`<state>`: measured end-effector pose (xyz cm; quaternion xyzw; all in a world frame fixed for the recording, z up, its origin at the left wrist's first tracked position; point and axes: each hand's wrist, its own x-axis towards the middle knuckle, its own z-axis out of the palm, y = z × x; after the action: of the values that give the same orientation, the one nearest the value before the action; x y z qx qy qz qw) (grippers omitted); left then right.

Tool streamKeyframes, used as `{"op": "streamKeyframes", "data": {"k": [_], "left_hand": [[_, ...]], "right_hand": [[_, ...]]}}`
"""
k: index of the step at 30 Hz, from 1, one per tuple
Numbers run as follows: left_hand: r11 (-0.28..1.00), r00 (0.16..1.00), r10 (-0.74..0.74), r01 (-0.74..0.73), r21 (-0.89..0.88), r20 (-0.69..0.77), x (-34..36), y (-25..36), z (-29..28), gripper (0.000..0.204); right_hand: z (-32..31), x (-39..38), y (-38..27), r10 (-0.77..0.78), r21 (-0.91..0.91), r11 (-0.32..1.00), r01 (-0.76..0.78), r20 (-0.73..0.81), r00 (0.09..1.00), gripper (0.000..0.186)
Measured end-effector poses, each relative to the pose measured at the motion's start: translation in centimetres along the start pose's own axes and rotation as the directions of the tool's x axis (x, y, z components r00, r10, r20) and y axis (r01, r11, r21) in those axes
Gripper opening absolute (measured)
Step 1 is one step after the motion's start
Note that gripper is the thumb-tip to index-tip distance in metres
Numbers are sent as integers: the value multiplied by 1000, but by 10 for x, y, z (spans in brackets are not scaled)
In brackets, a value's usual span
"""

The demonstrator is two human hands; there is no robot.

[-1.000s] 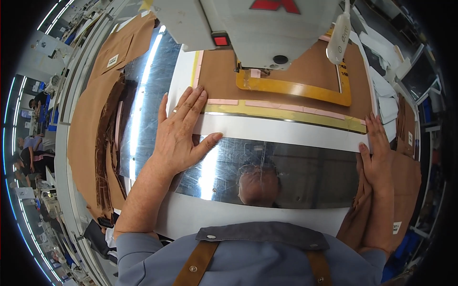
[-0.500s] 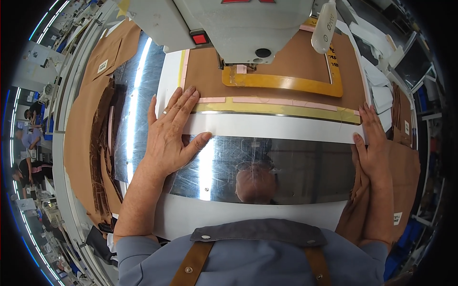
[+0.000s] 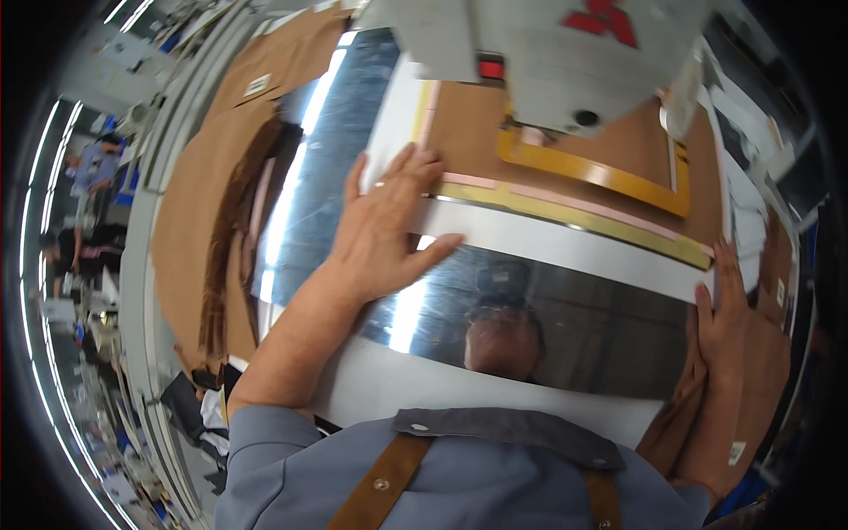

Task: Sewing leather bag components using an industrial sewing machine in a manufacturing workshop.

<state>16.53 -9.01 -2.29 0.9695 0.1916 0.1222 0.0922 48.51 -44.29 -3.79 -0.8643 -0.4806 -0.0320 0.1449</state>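
Note:
My left hand (image 3: 378, 237) lies flat, fingers stretched, at the near left corner of a brown fabric panel (image 3: 464, 119), on the white sheet (image 3: 539, 234) bordering it. At the panel's near right corner rests my right hand (image 3: 726, 305), fingers extended and holding nothing. Yellow and pink strips (image 3: 574, 210) run along the panel's near edge between the hands. A yellow clamp frame (image 3: 609, 179) sits on the panel under the grey sewing machine head (image 3: 539, 62). Nearer me is a shiny metal plate (image 3: 583, 327), partly beneath my left hand's thumb.
A stack of brown fabric pieces (image 3: 199, 221) lies to the left, with another labelled brown piece (image 3: 256, 84) beyond it. More brown fabric (image 3: 760, 380) hangs beside my right forearm. People work at far-left benches, including a person in blue (image 3: 93, 166).
The whole view has turned, so the scene sits farther right and tilted clockwise. Both hands keep about the same places at the panel's near corners.

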Motion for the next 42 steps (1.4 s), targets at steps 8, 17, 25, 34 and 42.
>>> {"op": "streamKeyframes", "data": {"k": [8,17,25,34,42], "left_hand": [[986,994,85,-93,-142,-62,5,-3,40,93],[987,995,71,-81,-141,-77,-2,-9,38,88],[979,980,113,-138,-147,-166,3,-9,45,79],[980,978,118,-142,-136,-170,4,-9,44,73],[981,976,117,-142,-130,-183,4,-11,42,69]], "right_hand": [[-3,-26,25,-28,-22,999,31,100,995,58],[-11,-33,27,107,287,941,-180,253,962,64],[-23,-28,40,-355,-709,574,409,235,905,48],[-36,-20,-19,186,-681,729,66,291,939,56],[-4,-34,50,258,754,543,-369,268,928,70]]}}
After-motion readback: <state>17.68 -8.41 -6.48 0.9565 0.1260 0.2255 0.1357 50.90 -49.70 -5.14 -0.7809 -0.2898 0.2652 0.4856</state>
